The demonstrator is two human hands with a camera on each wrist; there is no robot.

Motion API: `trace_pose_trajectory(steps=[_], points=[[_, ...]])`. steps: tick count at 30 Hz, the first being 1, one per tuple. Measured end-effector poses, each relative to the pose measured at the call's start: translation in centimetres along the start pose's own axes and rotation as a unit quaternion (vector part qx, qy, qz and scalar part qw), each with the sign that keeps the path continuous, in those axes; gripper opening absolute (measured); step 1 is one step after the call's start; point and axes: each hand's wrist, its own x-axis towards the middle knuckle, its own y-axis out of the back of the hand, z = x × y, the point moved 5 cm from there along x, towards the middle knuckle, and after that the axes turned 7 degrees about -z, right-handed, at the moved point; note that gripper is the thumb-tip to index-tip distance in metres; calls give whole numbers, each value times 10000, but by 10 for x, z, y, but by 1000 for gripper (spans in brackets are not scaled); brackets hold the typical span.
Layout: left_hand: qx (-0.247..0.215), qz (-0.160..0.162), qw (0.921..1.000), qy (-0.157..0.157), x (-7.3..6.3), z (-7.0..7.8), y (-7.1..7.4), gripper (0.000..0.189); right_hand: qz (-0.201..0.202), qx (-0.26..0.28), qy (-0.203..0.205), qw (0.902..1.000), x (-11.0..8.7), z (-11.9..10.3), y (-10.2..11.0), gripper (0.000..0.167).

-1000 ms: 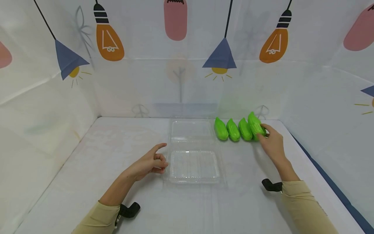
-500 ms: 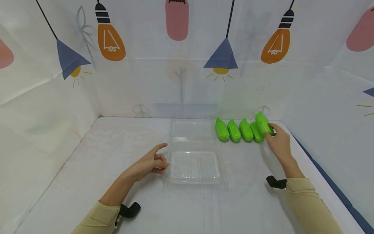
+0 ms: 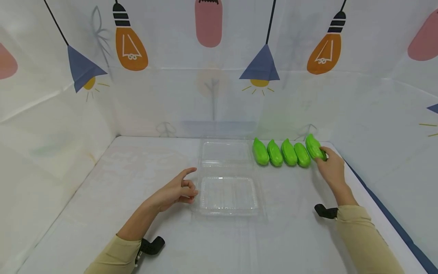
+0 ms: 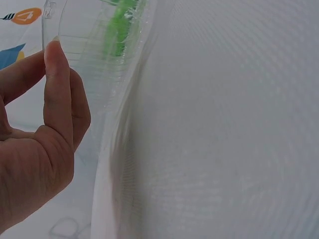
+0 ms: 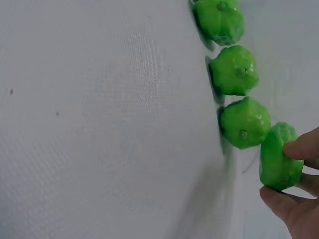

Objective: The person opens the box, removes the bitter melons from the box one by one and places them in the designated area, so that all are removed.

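My right hand (image 3: 332, 169) grips a shiny green bitter melon (image 3: 313, 145), which looks like a toy, between thumb and fingers at the right end of a row. In the right wrist view the gripped bitter melon (image 5: 279, 159) leans beside its neighbour, its side partly covered by the fingers. Several more bitter melons (image 3: 289, 152) lie side by side to the left. My left hand (image 3: 178, 193) pinches the left edge of a clear plastic container (image 3: 227, 211) lying with its lid folded back; its index finger stretches forward. The container's edge (image 4: 44, 30) meets the thumb tip in the left wrist view.
A white table (image 3: 102, 186) carries everything. Behind it and at the sides hangs a white cloth (image 3: 164, 99) printed with lamps and bulbs. Black camera mounts (image 3: 153, 245) stick out from both wrists.
My right hand has moved right with the gripped bitter melon and lowered it beside the row, uncovering the neighbouring one. The left hand has stayed at the container.
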Motion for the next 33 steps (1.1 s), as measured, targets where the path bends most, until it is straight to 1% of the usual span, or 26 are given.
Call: trace_pose_trajectory(steps=[3, 7, 12, 17, 24, 28, 33], points=[[-2, -32, 10000, -22, 0, 1, -1, 89, -76, 58, -168, 9998, 0, 5, -1, 48], [-30, -34, 10000, -22, 0, 0, -2, 90, -225, -7, -388, 9990, 3, 11, -7, 50], [-39, -1, 10000, -16, 0, 1, -2, 90, -459, -15, -540, 9975, 4, 15, -12, 51], [-14, 6, 10000, -5, 0, -1, 0, 89, -546, -59, -636, 9965, 4, 17, -15, 52], [-43, 66, 9999, 63, 0, -2, 0, 86, -575, -145, -651, 9961, 5, 23, -17, 52], [-123, 23, 9999, 71, -1, -2, 0, 86, -601, -164, -673, 9958, 3, 26, -18, 53], [-188, -54, 9998, 56, -2, -2, 0, 88, -598, -154, -582, 9964, 2, 26, -18, 54]])
